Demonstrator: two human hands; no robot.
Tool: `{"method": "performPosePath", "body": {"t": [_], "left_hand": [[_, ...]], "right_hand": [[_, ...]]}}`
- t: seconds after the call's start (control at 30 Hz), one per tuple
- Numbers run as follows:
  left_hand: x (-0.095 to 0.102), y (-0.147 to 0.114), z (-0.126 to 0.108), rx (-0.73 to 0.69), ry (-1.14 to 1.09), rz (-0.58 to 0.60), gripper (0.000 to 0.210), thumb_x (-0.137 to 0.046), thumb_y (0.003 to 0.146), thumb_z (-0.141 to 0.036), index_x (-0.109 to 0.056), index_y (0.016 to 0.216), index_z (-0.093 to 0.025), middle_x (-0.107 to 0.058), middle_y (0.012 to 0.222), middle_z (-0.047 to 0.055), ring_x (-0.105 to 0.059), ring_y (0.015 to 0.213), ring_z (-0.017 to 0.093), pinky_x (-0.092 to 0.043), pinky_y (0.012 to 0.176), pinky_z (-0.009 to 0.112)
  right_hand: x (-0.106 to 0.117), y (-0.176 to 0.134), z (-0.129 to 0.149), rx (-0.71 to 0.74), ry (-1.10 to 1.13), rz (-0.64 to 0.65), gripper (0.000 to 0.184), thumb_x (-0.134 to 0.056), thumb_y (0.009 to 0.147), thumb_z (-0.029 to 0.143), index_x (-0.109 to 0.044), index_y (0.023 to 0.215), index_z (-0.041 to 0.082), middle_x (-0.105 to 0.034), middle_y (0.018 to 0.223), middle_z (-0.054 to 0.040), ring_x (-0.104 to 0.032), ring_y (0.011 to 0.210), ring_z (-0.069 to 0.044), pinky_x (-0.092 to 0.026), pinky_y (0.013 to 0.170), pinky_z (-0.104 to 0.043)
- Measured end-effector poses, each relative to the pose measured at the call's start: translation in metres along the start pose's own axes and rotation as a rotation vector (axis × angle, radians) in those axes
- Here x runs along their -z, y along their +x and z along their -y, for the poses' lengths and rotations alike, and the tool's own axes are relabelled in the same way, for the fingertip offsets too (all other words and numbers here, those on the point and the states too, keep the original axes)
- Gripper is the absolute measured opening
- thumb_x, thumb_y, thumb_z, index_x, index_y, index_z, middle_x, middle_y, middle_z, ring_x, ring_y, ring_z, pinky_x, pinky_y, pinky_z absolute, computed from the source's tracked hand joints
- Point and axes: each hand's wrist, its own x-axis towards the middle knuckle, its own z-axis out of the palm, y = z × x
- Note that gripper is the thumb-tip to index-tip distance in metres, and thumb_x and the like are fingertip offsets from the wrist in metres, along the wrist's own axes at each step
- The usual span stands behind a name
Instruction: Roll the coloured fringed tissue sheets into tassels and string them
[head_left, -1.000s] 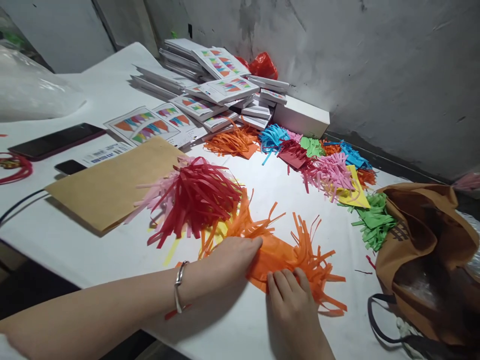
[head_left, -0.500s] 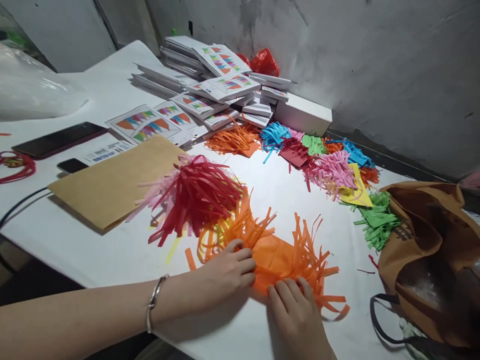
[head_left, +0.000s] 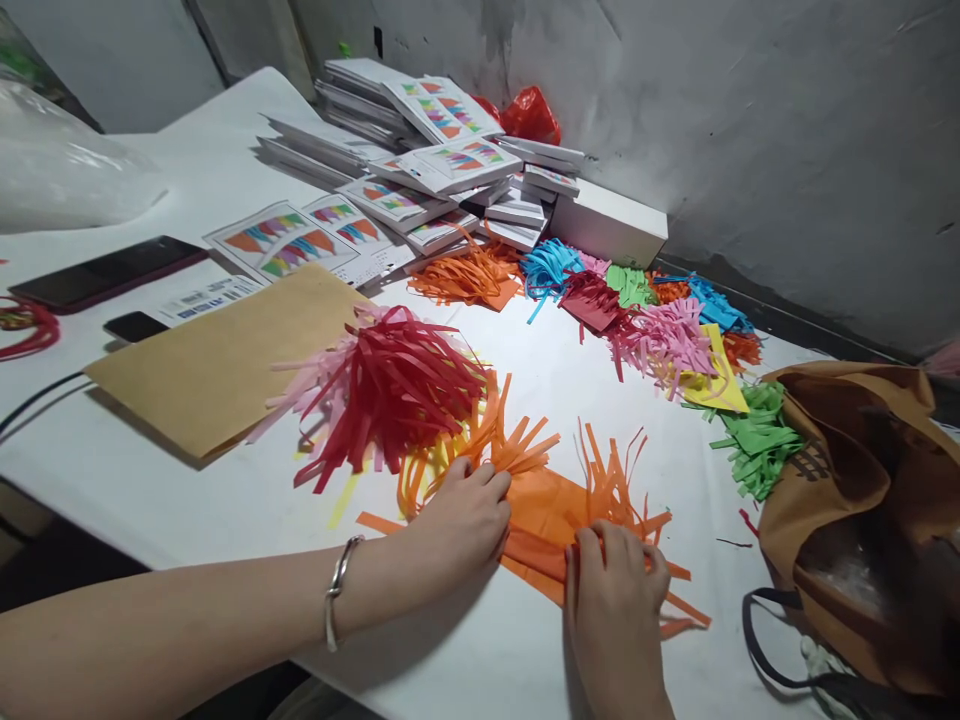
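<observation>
An orange sheet of fringed tissue paper (head_left: 551, 505) lies on the table in front of me, cut strips splaying out at both ends and a folded band along its near side. My left hand (head_left: 463, 515), a silver bangle on its wrist, is closed over the left end with fingers curled down. My right hand (head_left: 619, 600) grips the right end, its fingers bent onto the fold; the thumbs are mostly hidden. Just left of the orange paper, a dark red tissue tassel (head_left: 401, 385) rests over pink and yellow strips, partly on a brown envelope (head_left: 225, 370).
Coloured fringed bundles, such as a pink tassel (head_left: 671, 340) and a green tassel (head_left: 761, 435), curve along the far right. A brown bag (head_left: 817, 430) stands at right. Printed packets (head_left: 457, 165) are piled by the wall. Left lie a phone (head_left: 112, 272) and a clear plastic bag (head_left: 67, 165).
My right hand has shifted right and slightly up along the orange paper. A folded band now shows along the paper's near side. My left hand has stayed almost in place.
</observation>
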Motion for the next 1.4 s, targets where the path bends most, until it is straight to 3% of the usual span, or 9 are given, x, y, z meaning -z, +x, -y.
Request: {"method": "performPosePath", "body": {"t": [0.07, 0.2, 0.33, 0.53, 0.73, 1.07, 1.23, 1.33, 1.4], "left_hand": [[0.003, 0.0, -0.002, 0.011, 0.107, 0.081, 0.02, -0.063, 0.084, -0.008, -0.059, 0.068, -0.02, -0.06, 0.081, 0.003, -0.046, 0.076, 0.022, -0.037, 0.073, 0.041], [0.015, 0.002, -0.005, 0.011, 0.153, 0.103, 0.014, -0.059, 0.088, -0.007, -0.062, 0.081, -0.019, -0.062, 0.088, 0.005, -0.049, 0.079, 0.023, -0.039, 0.075, 0.043], [0.024, 0.0, -0.003, -0.217, 0.055, 0.013, 0.003, -0.066, 0.09, -0.021, -0.063, 0.089, -0.021, -0.064, 0.105, 0.005, -0.053, 0.096, 0.025, -0.035, 0.098, 0.049], [0.023, -0.004, 0.0, -0.361, 0.093, -0.041, 0.016, -0.066, 0.092, -0.015, -0.062, 0.078, -0.021, -0.063, 0.082, 0.001, -0.05, 0.084, 0.021, -0.034, 0.096, 0.043], [0.015, -0.013, 0.005, -0.315, 0.022, 0.0, 0.018, -0.061, 0.092, -0.011, -0.061, 0.076, -0.021, -0.062, 0.081, -0.001, -0.049, 0.081, 0.02, -0.032, 0.091, 0.04], [0.009, -0.003, -0.01, 0.004, 0.064, 0.137, 0.012, -0.06, 0.09, -0.014, -0.064, 0.079, -0.017, -0.063, 0.088, 0.006, -0.052, 0.083, 0.024, -0.034, 0.08, 0.042], [0.007, -0.002, -0.007, -0.074, 0.027, 0.055, 0.011, -0.063, 0.088, -0.01, -0.061, 0.079, -0.017, -0.062, 0.089, 0.005, -0.05, 0.082, 0.022, -0.034, 0.08, 0.04], [0.009, -0.003, -0.002, -0.157, -0.007, 0.02, 0.014, -0.067, 0.086, -0.014, -0.062, 0.073, -0.018, -0.062, 0.086, 0.004, -0.051, 0.083, 0.022, -0.034, 0.082, 0.041], [0.013, -0.003, 0.0, -0.212, -0.026, -0.003, 0.016, -0.067, 0.088, -0.018, -0.064, 0.073, -0.02, -0.063, 0.087, 0.003, -0.052, 0.085, 0.023, -0.033, 0.085, 0.043]], "right_hand": [[0.002, -0.001, 0.003, 0.063, 0.121, -0.033, 0.018, -0.046, 0.098, 0.013, -0.062, 0.099, 0.02, -0.066, 0.098, -0.0097, -0.059, 0.096, -0.027, -0.033, 0.097, -0.051], [0.001, -0.003, 0.008, 0.209, 0.232, -0.007, 0.024, -0.043, 0.098, 0.009, -0.061, 0.089, 0.02, -0.064, 0.079, -0.0031, -0.057, 0.083, -0.021, -0.033, 0.097, -0.045], [0.001, -0.002, 0.006, 0.188, 0.288, -0.027, 0.019, -0.047, 0.097, 0.009, -0.062, 0.091, 0.019, -0.064, 0.079, -0.0022, -0.057, 0.078, -0.019, -0.034, 0.096, -0.044], [-0.003, -0.003, 0.008, 0.317, 0.192, -0.041, 0.028, -0.038, 0.1, 0.007, -0.064, 0.094, 0.017, -0.062, 0.075, -0.0024, -0.053, 0.073, -0.019, -0.035, 0.095, -0.043], [0.0, -0.012, -0.003, 0.2, 0.206, 0.017, 0.029, -0.036, 0.101, 0.01, -0.061, 0.091, 0.02, -0.065, 0.088, -0.0049, -0.057, 0.088, -0.022, -0.033, 0.096, -0.044], [-0.001, -0.001, -0.004, 0.018, 0.022, 0.102, 0.024, -0.042, 0.098, 0.016, -0.054, 0.079, 0.023, -0.063, 0.086, -0.0067, -0.057, 0.084, -0.028, -0.033, 0.089, -0.051], [0.003, 0.003, 0.004, 0.16, 0.166, 0.0, 0.024, -0.042, 0.097, 0.008, -0.063, 0.097, 0.02, -0.066, 0.094, -0.0071, -0.059, 0.092, -0.024, -0.032, 0.098, -0.047], [-0.001, 0.004, 0.011, 0.291, 0.243, -0.012, 0.028, -0.04, 0.097, 0.006, -0.063, 0.089, 0.02, -0.061, 0.076, -0.0019, -0.053, 0.075, -0.019, -0.035, 0.09, -0.04], [-0.005, 0.004, 0.013, 0.248, 0.298, -0.016, 0.027, -0.041, 0.097, 0.006, -0.06, 0.083, 0.02, -0.057, 0.071, 0.0003, -0.05, 0.069, -0.017, -0.035, 0.087, -0.038]]}}
